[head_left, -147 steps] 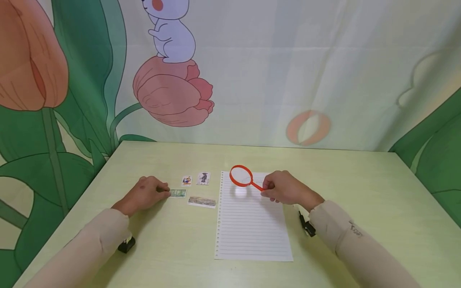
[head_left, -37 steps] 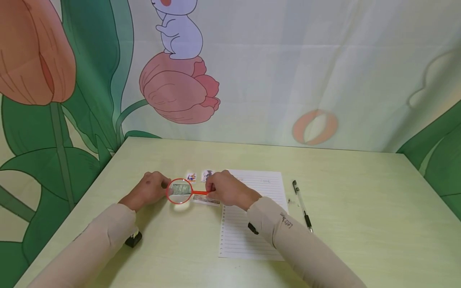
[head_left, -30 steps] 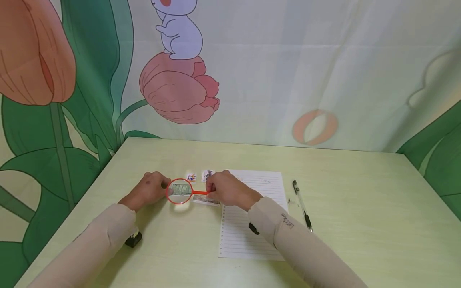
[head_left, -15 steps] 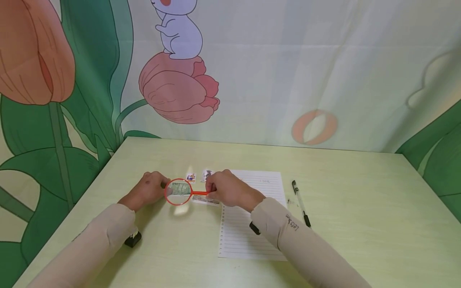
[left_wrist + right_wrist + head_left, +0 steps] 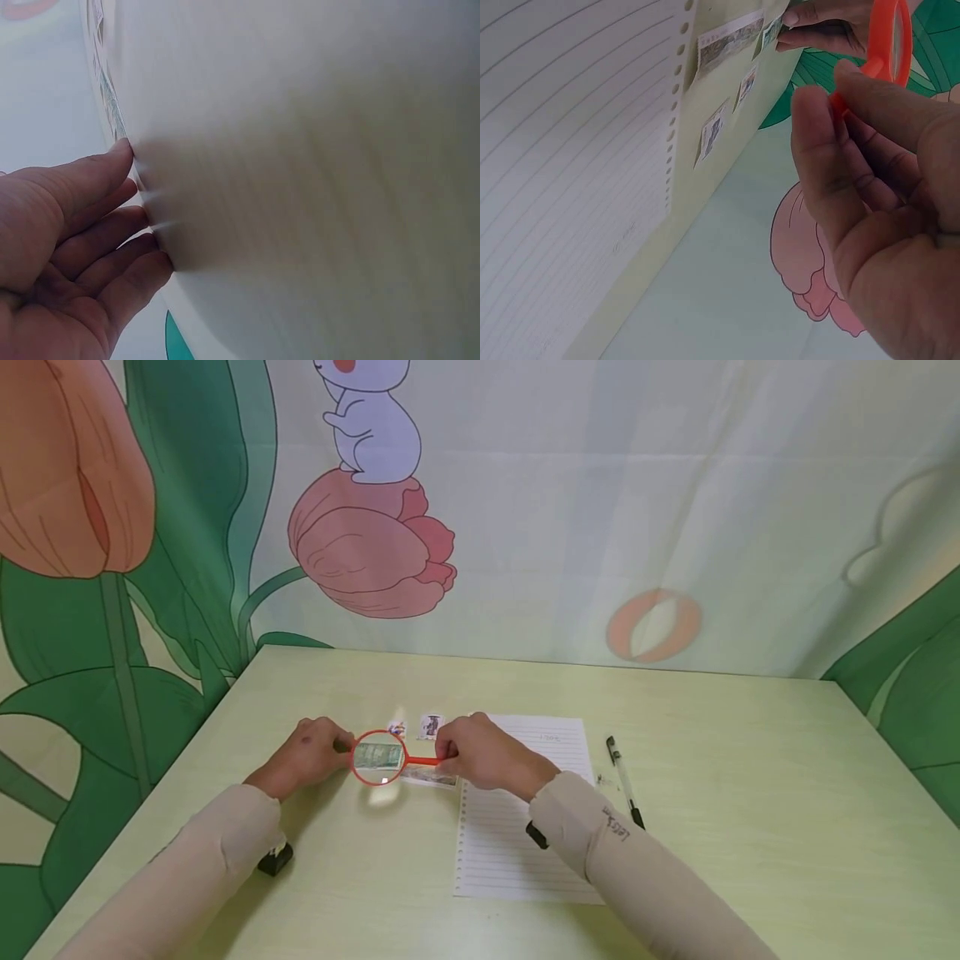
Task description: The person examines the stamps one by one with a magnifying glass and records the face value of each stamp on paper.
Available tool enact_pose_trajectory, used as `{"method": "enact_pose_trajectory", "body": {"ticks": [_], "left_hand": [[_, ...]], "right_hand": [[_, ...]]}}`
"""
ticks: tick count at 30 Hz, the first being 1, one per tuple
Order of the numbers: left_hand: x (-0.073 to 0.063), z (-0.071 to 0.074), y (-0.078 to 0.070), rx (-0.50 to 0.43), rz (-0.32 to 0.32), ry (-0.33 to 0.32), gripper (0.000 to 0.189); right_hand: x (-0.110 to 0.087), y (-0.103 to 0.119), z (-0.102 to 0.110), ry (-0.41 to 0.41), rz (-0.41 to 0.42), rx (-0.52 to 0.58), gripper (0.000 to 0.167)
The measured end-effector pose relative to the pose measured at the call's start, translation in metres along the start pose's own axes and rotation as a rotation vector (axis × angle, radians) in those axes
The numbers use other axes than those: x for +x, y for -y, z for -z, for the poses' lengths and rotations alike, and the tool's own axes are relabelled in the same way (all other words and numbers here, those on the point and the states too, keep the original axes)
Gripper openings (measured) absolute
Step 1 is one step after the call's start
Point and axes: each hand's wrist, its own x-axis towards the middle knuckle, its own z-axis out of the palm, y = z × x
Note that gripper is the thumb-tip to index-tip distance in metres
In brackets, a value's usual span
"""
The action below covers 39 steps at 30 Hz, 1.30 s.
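My right hand pinches the orange handle of a magnifying glass between thumb and forefinger. Its round lens is over a small green stamp, which looks enlarged through it in the head view. At the stamp's left end, the thumb and forefinger of my left hand hold it against the table; the left wrist view shows the other fingertips resting on the tabletop. A long brownish stamp lies just right of the lens, partly covered by the glass. Behind are a colourful stamp and a dark-pictured stamp.
A lined, hole-punched sheet with faint handwriting near its top lies under my right forearm. Right of it is a clear pen with a black grip, partly behind the sleeve. A printed curtain hangs behind the pale table.
Since the earliest frame, my right hand has carried the magnifying glass left from above the sheet to the green stamp. Over the last half second it shifts slightly right. My left hand stays put.
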Motion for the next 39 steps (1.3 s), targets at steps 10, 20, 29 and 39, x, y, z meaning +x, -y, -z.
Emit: {"method": "enact_pose_trajectory", "body": {"ticks": [10, 20, 29, 39], "left_hand": [[0.000, -0.002, -0.003, -0.007, 0.047, 0.010, 0.024], [0.001, -0.004, -0.003, 0.010, 0.040, 0.014, 0.025], [-0.001, -0.004, -0.004, 0.001, 0.059, 0.020, 0.027], [-0.001, -0.004, -0.006, 0.000, 0.074, 0.023, 0.027]], "right_hand": [[-0.015, -0.020, 0.008, -0.032, -0.017, 0.008, 0.010], [-0.035, -0.049, 0.017, -0.057, -0.063, -0.012, 0.011], [-0.052, -0.060, 0.027, -0.080, -0.118, 0.009, 0.010], [-0.071, -0.079, 0.035, -0.143, -0.157, -0.025, 0.010]]}}
